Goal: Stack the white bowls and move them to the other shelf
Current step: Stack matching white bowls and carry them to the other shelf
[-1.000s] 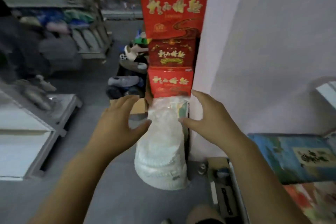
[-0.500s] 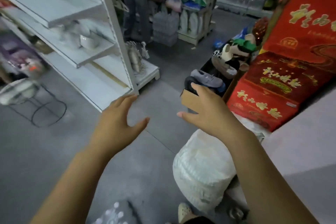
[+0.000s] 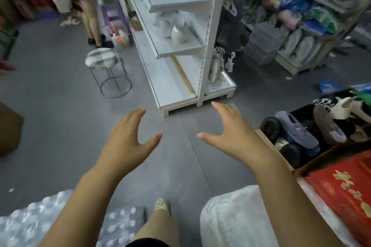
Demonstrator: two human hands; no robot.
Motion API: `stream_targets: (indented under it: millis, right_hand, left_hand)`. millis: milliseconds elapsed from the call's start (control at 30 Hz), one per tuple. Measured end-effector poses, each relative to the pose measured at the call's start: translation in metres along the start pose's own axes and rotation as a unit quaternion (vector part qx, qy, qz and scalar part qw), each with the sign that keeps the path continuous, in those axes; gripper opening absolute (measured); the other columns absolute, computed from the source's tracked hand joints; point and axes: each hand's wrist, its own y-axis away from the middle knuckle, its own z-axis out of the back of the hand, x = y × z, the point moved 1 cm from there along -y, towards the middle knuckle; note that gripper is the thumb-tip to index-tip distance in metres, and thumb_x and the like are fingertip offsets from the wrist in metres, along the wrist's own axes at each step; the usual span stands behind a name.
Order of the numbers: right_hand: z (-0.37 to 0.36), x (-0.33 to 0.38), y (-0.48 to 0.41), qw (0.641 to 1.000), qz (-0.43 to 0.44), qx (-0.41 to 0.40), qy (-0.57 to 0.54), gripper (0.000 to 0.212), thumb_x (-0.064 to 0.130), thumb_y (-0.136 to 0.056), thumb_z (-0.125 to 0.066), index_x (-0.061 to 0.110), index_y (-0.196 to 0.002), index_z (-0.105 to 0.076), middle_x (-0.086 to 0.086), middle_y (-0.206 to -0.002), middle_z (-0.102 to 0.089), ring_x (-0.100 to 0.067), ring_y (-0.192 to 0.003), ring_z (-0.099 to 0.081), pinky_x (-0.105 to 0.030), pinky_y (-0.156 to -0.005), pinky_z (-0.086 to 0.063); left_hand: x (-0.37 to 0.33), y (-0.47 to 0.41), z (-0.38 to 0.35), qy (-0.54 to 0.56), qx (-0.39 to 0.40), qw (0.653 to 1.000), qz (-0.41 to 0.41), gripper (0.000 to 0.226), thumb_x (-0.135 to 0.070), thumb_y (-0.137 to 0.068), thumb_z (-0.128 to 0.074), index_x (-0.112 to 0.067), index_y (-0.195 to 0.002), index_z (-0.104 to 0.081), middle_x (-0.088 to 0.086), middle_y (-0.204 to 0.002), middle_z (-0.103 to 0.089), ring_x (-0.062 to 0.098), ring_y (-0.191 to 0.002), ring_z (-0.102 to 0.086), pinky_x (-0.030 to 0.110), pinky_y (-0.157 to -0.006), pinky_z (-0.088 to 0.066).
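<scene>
Head view | left hand (image 3: 128, 136), right hand (image 3: 230, 132) hanging released, grasping nothing | bowls (image 3: 177, 32) sitting on shelf (image 3: 180, 50)

Two hands, the left hand (image 3: 128, 140) and the right hand (image 3: 232, 134); one white shelf unit (image 3: 210, 46) showing three boards; at least two white bowls (image 3: 177, 34) near the middle board's front edge (others too blurred to count); one stool (image 3: 102, 59); one red box (image 3: 341, 192)
</scene>
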Motion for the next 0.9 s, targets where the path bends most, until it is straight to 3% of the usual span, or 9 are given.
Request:
stream_targets:
  millis: [200, 467, 700, 900]
  right_hand:
    - [-0.02, 0.043, -0.105, 0.998, 0.047, 0.038, 0.006, 0.095, 0.046, -0.087, -0.078, 0.024, -0.161, -0.024, 0.008, -0.166, -0.026, -0.01, -0.152, -0.024, -0.021, -0.115, -0.021]
    - [-0.035, 0.113, -0.261, 0.997, 0.071, 0.017, -0.013, 0.094, 0.049, -0.085, -0.078, 0.027, -0.16, -0.025, 0.01, -0.165, -0.029, -0.009, -0.151, -0.027, -0.031, -0.122, -0.027]
    - [-0.042, 0.149, -0.377, 0.995, 0.081, 0.049, -0.01, 0.093, 0.048, -0.087, -0.076, 0.029, -0.16, -0.023, 0.013, -0.166, -0.024, -0.008, -0.152, -0.022, -0.025, -0.116, -0.023]
    - [-0.05, 0.173, -0.496, 0.991, 0.111, 0.078, -0.011, 0.091, 0.047, -0.087, -0.077, 0.028, -0.159, -0.024, 0.012, -0.163, -0.029, -0.01, -0.148, -0.031, -0.024, -0.113, -0.028]
  left_hand:
    - [0.047, -0.074, 0.028, 0.005, -0.047, 0.998, 0.041, 0.08, -0.053, -0.09, -0.067, -0.021, -0.156, -0.036, -0.001, -0.157, -0.042, 0.02, -0.144, -0.04, 0.04, -0.116, -0.036]
    - [0.108, -0.214, 0.088, -0.03, -0.06, 0.998, 0.021, 0.078, -0.054, -0.09, -0.067, -0.021, -0.155, -0.037, -0.004, -0.156, -0.043, 0.018, -0.144, -0.039, 0.038, -0.115, -0.035]
    - [0.152, -0.316, 0.124, -0.045, -0.083, 0.995, 0.035, 0.076, -0.051, -0.09, -0.068, -0.021, -0.153, -0.039, -0.003, -0.156, -0.043, 0.02, -0.144, -0.037, 0.039, -0.116, -0.032]
    - [0.192, -0.401, 0.135, -0.041, -0.106, 0.991, 0.067, 0.073, -0.049, -0.089, -0.07, -0.02, -0.151, -0.043, -0.002, -0.154, -0.046, 0.02, -0.142, -0.041, 0.038, -0.114, -0.034]
